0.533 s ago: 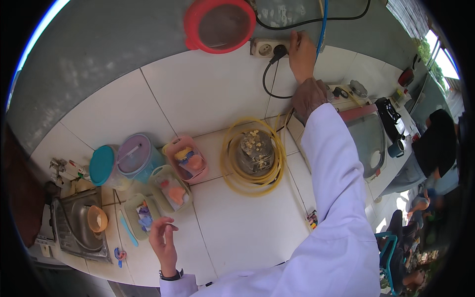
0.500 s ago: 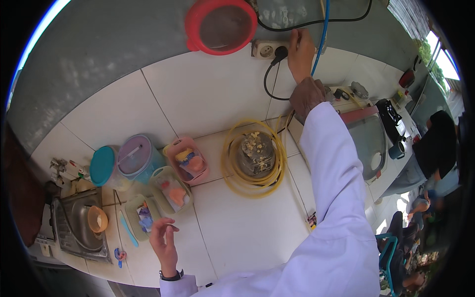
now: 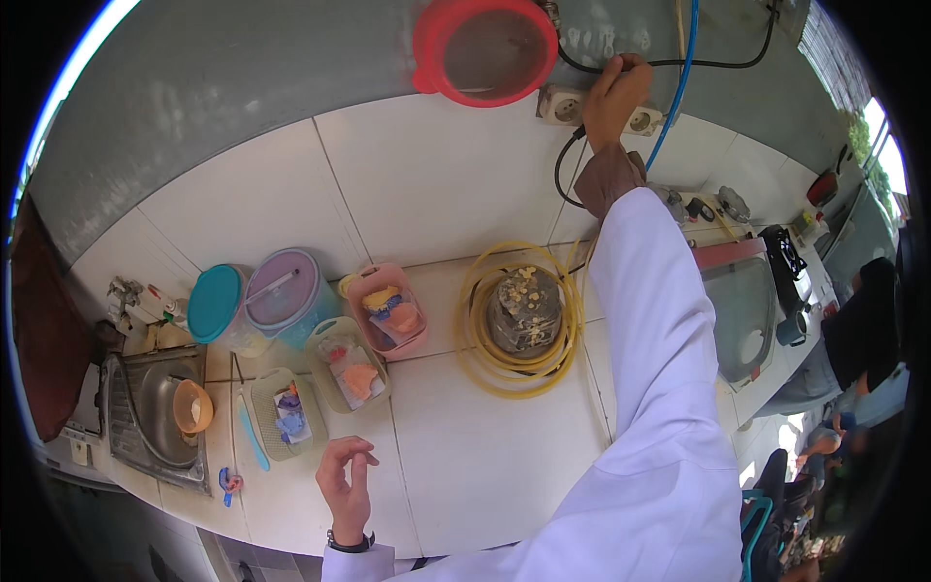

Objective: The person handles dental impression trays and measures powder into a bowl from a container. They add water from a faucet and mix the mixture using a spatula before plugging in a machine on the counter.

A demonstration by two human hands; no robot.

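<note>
My right hand [image 3: 619, 89] is raised at the back wall over the power sockets [image 3: 561, 109], fingers bent together at the horizontal black cable [image 3: 727, 63]; whether it grips the cable is hidden. A second black cable [image 3: 561, 170] loops down from behind this hand. A blue hose [image 3: 676, 102] hangs just right of it, and a red bowl [image 3: 485, 53] is to its left. My left hand [image 3: 344, 480] hovers above the tiled counter [image 3: 465, 446], fingers loosely curled and apart, holding nothing, below two pale green baskets [image 3: 344, 393].
Yellow coiled hose [image 3: 572, 330] rings a dark block [image 3: 519, 315]. A pink basket [image 3: 407, 344], lidded tubs [image 3: 281, 281] and a steel sink [image 3: 136, 432] are left. A glass-lidded unit [image 3: 737, 320] and stove [image 3: 781, 252] are right, with a person [image 3: 853, 330] beyond.
The view has shifted, so most things appear further right. My right hand has moved to the horizontal cable and now covers the black plug that was visible in the socket.
</note>
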